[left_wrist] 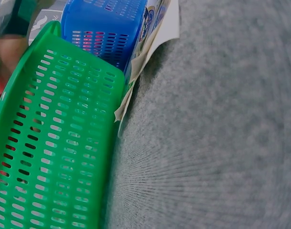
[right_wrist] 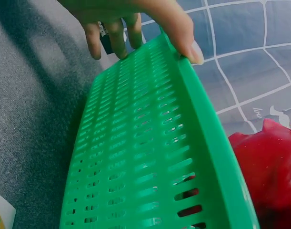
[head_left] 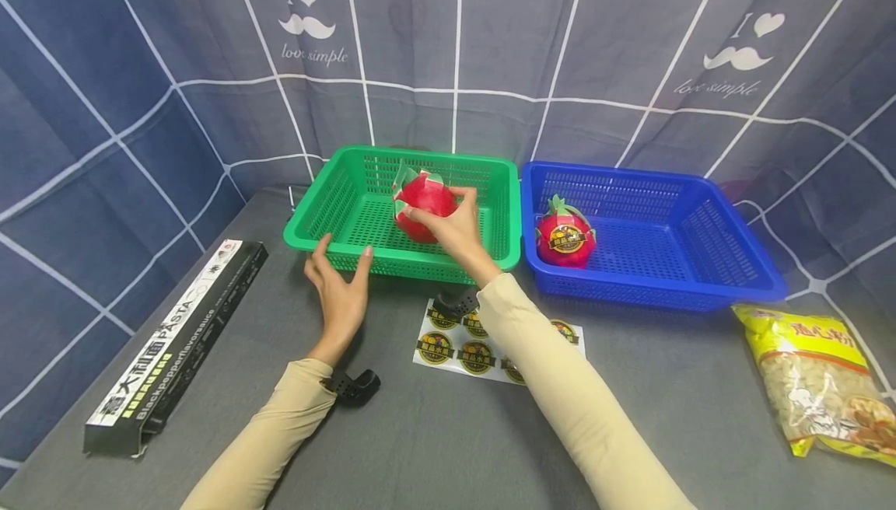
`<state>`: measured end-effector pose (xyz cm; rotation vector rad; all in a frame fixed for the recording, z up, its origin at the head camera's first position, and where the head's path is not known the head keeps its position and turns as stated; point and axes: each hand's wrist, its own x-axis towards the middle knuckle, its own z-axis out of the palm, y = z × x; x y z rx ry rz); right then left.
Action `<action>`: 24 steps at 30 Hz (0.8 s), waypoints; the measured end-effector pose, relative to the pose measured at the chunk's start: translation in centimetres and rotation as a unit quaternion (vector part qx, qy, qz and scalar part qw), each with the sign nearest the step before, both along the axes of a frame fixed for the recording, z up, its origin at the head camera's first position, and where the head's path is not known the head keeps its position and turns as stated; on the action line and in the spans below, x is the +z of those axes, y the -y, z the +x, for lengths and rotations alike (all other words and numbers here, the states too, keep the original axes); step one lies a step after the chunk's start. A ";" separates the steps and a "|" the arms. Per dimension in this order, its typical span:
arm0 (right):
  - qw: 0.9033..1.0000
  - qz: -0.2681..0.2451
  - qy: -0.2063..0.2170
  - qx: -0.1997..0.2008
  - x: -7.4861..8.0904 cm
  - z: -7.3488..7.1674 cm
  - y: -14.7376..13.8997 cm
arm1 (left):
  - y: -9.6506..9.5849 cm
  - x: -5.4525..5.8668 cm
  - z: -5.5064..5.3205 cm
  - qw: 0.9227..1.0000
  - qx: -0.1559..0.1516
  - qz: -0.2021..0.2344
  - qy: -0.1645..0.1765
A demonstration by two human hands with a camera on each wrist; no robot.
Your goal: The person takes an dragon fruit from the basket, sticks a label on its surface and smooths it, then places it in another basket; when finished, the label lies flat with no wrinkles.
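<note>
My right hand (head_left: pixel 458 226) grips a red dragon fruit (head_left: pixel 428 207) with green-tipped scales, thumb on the near side and fingers at the right. The fruit is within the green basket (head_left: pixel 402 263); whether it touches the bottom I cannot tell. At the basket's front left, my left hand (head_left: pixel 339 296) has its fingers spread along the rim. One of its digits touches that rim in the right wrist view, and the other fingers hang outside the wall. Another dragon fruit (head_left: pixel 565 239), bearing a round black-and-gold sticker, sits at the left of the blue basket (head_left: pixel 633 292).
A sheet of round stickers (head_left: pixel 455 351) lies before the baskets, partly under my right forearm. A long black-and-white pasta box (head_left: pixel 175 339) lies at the left. At the right is a yellow-and-clear bag of pasta (head_left: pixel 815 378). A checked curtain (head_left: pixel 504 43) stands behind.
</note>
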<state>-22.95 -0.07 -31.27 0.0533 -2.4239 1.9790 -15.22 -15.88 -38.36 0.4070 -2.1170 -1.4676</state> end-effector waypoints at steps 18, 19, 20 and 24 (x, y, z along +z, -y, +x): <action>0.991 -0.106 -0.080 0.034 -2.0 1.1 -2.2 | 0.0 -0.2 0.0 1.000 -0.001 -0.001 -0.004; 0.990 -0.108 -0.085 0.035 -1.6 1.7 -2.4 | 0.0 -0.2 0.0 1.000 -0.001 -0.002 -0.004; 0.989 -0.113 -0.090 0.037 -1.9 1.8 -2.7 | 0.0 -0.2 0.0 1.000 0.000 -0.003 -0.006; 0.984 -0.131 -0.113 0.045 -3.7 1.1 -3.5 | 0.0 -0.2 -0.1 1.000 0.006 -0.006 -0.012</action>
